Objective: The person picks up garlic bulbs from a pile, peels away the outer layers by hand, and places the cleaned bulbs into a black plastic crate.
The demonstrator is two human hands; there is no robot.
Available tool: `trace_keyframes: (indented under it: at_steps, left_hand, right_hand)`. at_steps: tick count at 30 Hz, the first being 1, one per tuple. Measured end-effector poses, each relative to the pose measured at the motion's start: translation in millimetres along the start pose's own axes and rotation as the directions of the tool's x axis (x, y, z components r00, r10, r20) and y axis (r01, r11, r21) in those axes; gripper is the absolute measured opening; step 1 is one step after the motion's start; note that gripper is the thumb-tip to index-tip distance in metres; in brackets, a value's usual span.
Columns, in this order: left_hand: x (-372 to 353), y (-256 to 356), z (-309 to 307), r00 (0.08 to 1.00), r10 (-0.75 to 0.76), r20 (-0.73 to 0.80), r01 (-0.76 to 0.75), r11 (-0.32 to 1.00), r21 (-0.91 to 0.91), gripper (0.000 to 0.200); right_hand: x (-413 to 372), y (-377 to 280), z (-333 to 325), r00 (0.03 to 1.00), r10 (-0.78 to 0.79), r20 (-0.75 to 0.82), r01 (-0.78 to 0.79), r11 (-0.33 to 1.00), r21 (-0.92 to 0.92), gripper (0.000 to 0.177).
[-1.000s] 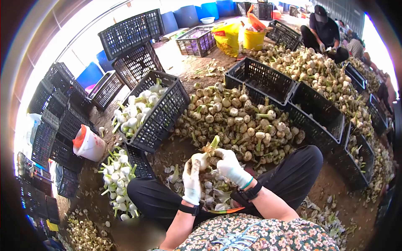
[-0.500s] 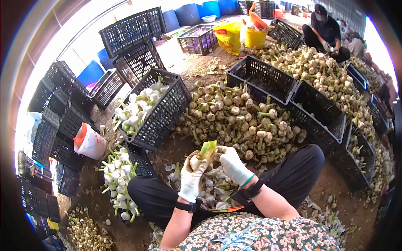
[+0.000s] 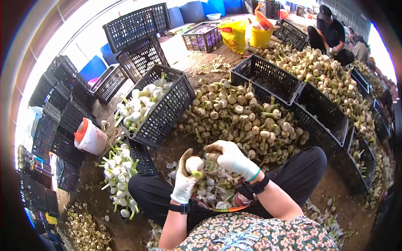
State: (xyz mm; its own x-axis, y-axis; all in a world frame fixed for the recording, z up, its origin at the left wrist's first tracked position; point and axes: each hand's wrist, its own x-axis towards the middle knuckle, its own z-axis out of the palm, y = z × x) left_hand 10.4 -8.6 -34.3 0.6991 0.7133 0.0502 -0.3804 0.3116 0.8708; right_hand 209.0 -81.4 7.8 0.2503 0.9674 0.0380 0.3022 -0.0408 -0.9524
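Observation:
My left hand (image 3: 183, 178), in a white glove with dirty fingertips, is closed around a garlic bulb (image 3: 194, 165). The bulb is pale and smooth, and its short green stem points down towards me. My right hand (image 3: 231, 158), also gloved, is just to the right of the bulb and apart from it. Its fingers are bent and spread, with nothing visible in them. Below both hands, between my legs, is a heap of peeled garlic skins (image 3: 217, 184). Beyond them lies a large pile of unpeeled garlic (image 3: 238, 113) with dirty brown skins.
A tilted black crate (image 3: 163, 106) of cleaned bulbs stands front left, with more cleaned garlic (image 3: 120, 171) below it. Black crates (image 3: 268, 79) border the pile at right. A white bucket (image 3: 93, 140) stands left. Another person (image 3: 331, 33) sits by garlic at the back right.
My right hand has come away from the bulb and opened. The bulb has turned in my left hand, its stem now pointing down, and the leafy skin around it is gone.

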Motion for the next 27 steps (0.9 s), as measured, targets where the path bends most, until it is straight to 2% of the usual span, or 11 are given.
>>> trace_keyframes:
  at_steps: [2,4,8,14,17,18,20,21,24,25,27]
  left_hand:
    - [1,4,13,0.997,-0.064,-0.042,0.066,0.997,0.038,0.093]
    - [2,2,19,0.997,0.017,-0.073,0.003,0.962,0.272,0.096]
    - [4,12,20,0.998,0.045,0.043,-0.062,0.822,0.566,0.096]
    - [1,5,21,0.999,0.037,-0.015,-0.026,0.89,0.455,0.093]
    - [3,0,20,0.988,0.125,-0.087,-0.092,0.947,0.306,0.086]
    - [3,0,21,0.977,0.175,-0.122,-0.148,0.967,0.206,0.072]
    - [4,1,27,0.927,0.274,-0.256,-0.197,0.937,0.289,0.055]
    - [6,-9,17,0.927,0.239,-0.289,-0.212,0.969,0.123,0.038]
    - [9,-15,8,0.869,0.43,-0.244,-0.335,0.875,0.349,0.028]
    - [6,-10,14,0.911,0.28,-0.303,-0.259,0.96,0.109,0.032]
    - [4,-5,17,0.937,0.208,-0.28,-0.223,0.975,-0.022,0.037]
  right_hand:
    - [-6,-25,1,0.986,-0.162,0.032,0.164,0.982,-0.089,0.026]
    - [-2,-20,2,0.925,-0.361,0.118,0.379,0.875,-0.302,0.026]
    - [1,-23,1,0.909,-0.382,0.167,0.416,0.807,-0.419,0.021]
    - [3,-29,6,0.902,-0.344,0.261,0.431,0.676,-0.598,0.021]
    - [4,-12,15,0.928,-0.354,0.118,0.367,0.805,-0.467,0.021]
    - [4,-11,17,0.956,-0.291,0.041,0.284,0.875,-0.392,0.021]
    - [1,-8,23,0.975,-0.22,-0.034,0.199,0.932,-0.304,0.022]
    - [-2,-10,26,0.982,-0.188,-0.019,0.175,0.942,-0.285,0.022]
    - [-4,-5,32,0.98,-0.175,-0.099,0.144,0.954,-0.262,0.014]
    - [-1,0,31,0.963,-0.184,-0.196,0.118,0.944,-0.307,0.013]
    - [7,14,29,0.931,-0.169,-0.325,0.049,0.936,-0.347,0.012]
